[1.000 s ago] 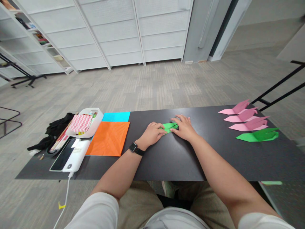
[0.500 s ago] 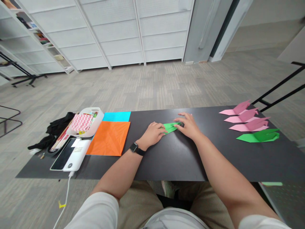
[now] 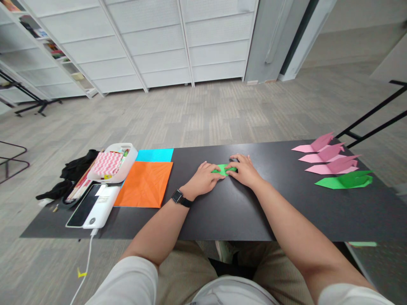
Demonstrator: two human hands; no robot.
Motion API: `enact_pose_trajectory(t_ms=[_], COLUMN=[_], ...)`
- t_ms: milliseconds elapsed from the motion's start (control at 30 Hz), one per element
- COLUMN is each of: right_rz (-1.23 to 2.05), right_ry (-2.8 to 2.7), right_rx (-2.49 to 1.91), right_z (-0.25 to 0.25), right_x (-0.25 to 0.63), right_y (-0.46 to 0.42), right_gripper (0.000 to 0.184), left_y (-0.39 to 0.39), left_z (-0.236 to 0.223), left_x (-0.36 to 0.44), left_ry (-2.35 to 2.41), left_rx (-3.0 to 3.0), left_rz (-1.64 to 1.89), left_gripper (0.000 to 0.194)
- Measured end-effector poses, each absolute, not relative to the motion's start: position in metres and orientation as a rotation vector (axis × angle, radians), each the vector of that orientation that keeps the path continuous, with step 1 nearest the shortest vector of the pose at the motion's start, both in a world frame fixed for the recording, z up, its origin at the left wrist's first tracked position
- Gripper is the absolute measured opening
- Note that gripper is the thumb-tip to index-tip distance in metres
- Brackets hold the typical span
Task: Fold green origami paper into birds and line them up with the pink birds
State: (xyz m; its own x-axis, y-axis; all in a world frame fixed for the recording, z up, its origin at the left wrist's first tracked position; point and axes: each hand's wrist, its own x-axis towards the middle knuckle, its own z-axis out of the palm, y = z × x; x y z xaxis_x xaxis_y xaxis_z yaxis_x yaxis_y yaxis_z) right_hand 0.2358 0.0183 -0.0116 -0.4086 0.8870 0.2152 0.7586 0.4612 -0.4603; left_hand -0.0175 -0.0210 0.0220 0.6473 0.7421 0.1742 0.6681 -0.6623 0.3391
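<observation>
A narrow folded piece of green paper lies on the dark table in front of me, partly hidden under my fingers. My left hand, with a watch on its wrist, grips the paper's left part between bent fingers and thumb. On the other end my right hand has its thumb and fingers curled onto the paper. To the right stand three pink folded paper birds in a row, with a green folded paper bird nearest me.
Orange paper sheets overlap blue sheets on the left. Beside them are a white bin with a pink zigzag packet, a phone, a white power bank with a cable, and black cloth. The table's edge is close to me.
My right hand has moved left and closed onto the green paper, which now shows shorter between my hands. My left hand has stayed nearly in place.
</observation>
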Motion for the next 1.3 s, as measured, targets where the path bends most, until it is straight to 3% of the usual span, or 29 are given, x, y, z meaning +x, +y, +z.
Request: enact_pose_trajectory(t_ms=[167,900,1167,1300], right_rz=[0.405,0.371,0.290,0.234], right_ry=[-2.281,-2.289,-2.179,-2.134], right_rx=[-1.382,-1.455,-1.568,-1.589], right_z=[-0.015,-0.014,-0.011,-0.012], right_x=[0.236,0.236,0.238,0.233], right_y=[0.019,0.021,0.023,0.021], right_gripper=[0.014,0.016,0.017,0.020], left_y=[-0.021,-0.013,-0.014,-0.024], left_z=[0.031,0.039,0.042,0.037], left_x=[-0.023,-0.049,-0.042,-0.026], left_ry=[1.105,1.052,1.107,1.039], left_rx=[2.629,2.607,2.541,2.549], left_rz=[0.445,0.350,0.701,0.649], left_gripper=[0.021,0.017,0.023,0.034])
